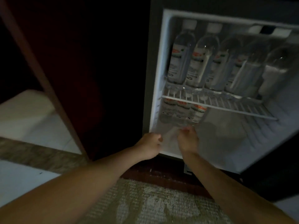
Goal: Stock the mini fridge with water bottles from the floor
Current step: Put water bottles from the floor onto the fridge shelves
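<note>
The mini fridge stands open, with its wire shelf holding a row of several upright water bottles. Under the shelf, at the left, stand three more bottles. My right hand reaches into the lower compartment, and its curled fingertips grip the base of the rightmost of the three bottles. My left hand is at the fridge's lower left corner with curled fingers. A faint, blurred clear shape lies between the two hands; whether the left hand holds it is unclear.
The fridge sits in a dark wooden cabinet. The right part of the lower compartment holds nothing. Patterned carpet covers the floor in front. A bed with white bedding lies at the left, behind a wooden post.
</note>
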Demonstrator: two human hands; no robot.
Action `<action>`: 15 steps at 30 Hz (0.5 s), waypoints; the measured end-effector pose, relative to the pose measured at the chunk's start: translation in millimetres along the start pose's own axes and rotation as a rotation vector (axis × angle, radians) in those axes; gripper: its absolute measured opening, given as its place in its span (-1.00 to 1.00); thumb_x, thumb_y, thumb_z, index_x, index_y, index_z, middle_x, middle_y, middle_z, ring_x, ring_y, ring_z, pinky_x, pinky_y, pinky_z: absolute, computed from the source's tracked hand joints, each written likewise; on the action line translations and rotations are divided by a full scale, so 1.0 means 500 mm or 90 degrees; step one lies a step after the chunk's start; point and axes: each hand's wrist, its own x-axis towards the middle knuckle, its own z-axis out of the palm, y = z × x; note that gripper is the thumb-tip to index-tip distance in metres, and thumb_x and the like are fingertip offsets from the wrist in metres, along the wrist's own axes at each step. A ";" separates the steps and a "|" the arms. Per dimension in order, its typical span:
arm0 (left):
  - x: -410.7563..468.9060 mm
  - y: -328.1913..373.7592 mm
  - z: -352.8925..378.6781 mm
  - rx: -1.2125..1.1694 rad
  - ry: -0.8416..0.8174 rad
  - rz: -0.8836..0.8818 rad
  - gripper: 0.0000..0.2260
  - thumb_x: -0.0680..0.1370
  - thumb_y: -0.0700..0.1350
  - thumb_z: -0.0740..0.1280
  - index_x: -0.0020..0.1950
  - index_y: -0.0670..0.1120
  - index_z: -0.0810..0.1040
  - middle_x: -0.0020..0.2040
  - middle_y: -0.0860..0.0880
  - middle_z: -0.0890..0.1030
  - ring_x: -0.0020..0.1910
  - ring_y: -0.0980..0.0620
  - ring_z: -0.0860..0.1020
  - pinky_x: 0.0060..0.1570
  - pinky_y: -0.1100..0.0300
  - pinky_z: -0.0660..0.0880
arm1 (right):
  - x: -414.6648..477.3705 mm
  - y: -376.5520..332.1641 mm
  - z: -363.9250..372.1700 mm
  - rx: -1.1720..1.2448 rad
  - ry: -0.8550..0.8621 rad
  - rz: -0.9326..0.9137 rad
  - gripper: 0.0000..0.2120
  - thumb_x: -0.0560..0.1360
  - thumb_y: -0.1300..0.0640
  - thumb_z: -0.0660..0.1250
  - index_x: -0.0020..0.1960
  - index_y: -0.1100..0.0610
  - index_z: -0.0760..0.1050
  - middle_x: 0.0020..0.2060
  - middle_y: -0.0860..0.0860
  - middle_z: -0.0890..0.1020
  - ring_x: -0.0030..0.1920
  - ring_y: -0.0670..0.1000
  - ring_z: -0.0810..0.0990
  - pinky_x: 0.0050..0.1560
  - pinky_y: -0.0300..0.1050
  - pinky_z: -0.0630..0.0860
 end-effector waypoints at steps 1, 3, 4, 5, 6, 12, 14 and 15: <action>-0.037 -0.007 -0.012 -0.012 0.014 -0.015 -0.72 0.58 -0.24 0.12 0.24 -0.23 0.48 0.25 -0.19 0.50 0.06 -0.09 0.52 -0.07 0.13 0.43 | -0.034 -0.009 0.001 0.001 -0.014 0.000 -0.85 0.51 0.25 0.19 0.03 0.21 0.50 -0.05 0.11 0.56 0.07 0.15 0.54 -0.02 -0.16 0.35; -0.121 -0.034 -0.035 -0.022 0.046 -0.052 -0.71 0.59 -0.24 0.11 0.25 -0.19 0.50 0.26 -0.17 0.52 0.16 -0.12 0.53 0.06 0.08 0.47 | -0.117 -0.026 0.010 0.000 -0.060 0.005 -0.85 0.54 0.21 0.18 -0.06 0.23 0.50 -0.13 0.15 0.57 -0.06 0.14 0.54 -0.01 -0.04 0.44; -0.170 -0.054 -0.047 -0.021 0.064 -0.073 -0.71 0.59 -0.24 0.11 0.26 -0.17 0.49 0.27 -0.15 0.52 0.21 -0.10 0.51 0.15 0.07 0.47 | -0.166 -0.038 0.017 0.007 -0.084 0.007 -0.85 0.56 0.19 0.18 -0.10 0.23 0.48 -0.16 0.14 0.56 -0.09 0.13 0.53 0.01 0.01 0.48; -0.218 -0.078 -0.060 -0.022 0.081 -0.099 -0.70 0.59 -0.25 0.11 0.27 -0.15 0.49 0.29 -0.13 0.51 0.25 -0.08 0.50 0.21 0.08 0.45 | -0.218 -0.052 0.027 0.026 -0.103 0.006 -0.84 0.56 0.18 0.19 -0.15 0.20 0.46 -0.19 0.12 0.55 -0.09 0.14 0.55 0.04 0.07 0.52; -0.262 -0.104 -0.072 -0.023 0.099 -0.121 -0.70 0.59 -0.25 0.11 0.27 -0.15 0.49 0.30 -0.12 0.51 0.27 -0.07 0.49 0.24 0.11 0.43 | -0.267 -0.066 0.039 0.047 -0.120 0.006 -0.82 0.56 0.17 0.20 -0.21 0.15 0.43 -0.22 0.11 0.54 -0.07 0.16 0.57 0.07 0.13 0.53; -0.550 -0.242 -0.113 -0.014 0.272 -0.250 -0.70 0.55 -0.26 0.13 0.17 -0.21 0.58 0.25 -0.19 0.57 0.27 -0.13 0.49 0.26 0.16 0.38 | -0.555 -0.123 0.155 0.056 -0.335 -0.033 -0.79 0.50 0.18 0.23 -0.31 0.02 0.40 -0.31 0.02 0.54 -0.02 0.20 0.61 0.13 0.17 0.52; -0.649 -0.292 -0.111 -0.017 0.300 -0.308 -0.69 0.54 -0.28 0.14 0.18 -0.19 0.58 0.27 -0.18 0.55 0.29 -0.14 0.48 0.28 0.16 0.37 | -0.657 -0.132 0.200 0.044 -0.414 -0.051 -0.80 0.48 0.19 0.22 -0.31 0.05 0.40 -0.31 0.05 0.55 -0.05 0.19 0.61 0.04 0.07 0.54; -0.700 -0.317 -0.107 -0.022 0.308 -0.340 -0.70 0.55 -0.27 0.13 0.19 -0.18 0.57 0.28 -0.16 0.54 0.29 -0.13 0.47 0.29 0.16 0.37 | -0.712 -0.135 0.221 0.043 -0.461 -0.059 -0.84 0.49 0.20 0.21 -0.27 0.10 0.41 -0.33 0.04 0.53 -0.10 0.14 0.60 -0.02 0.02 0.50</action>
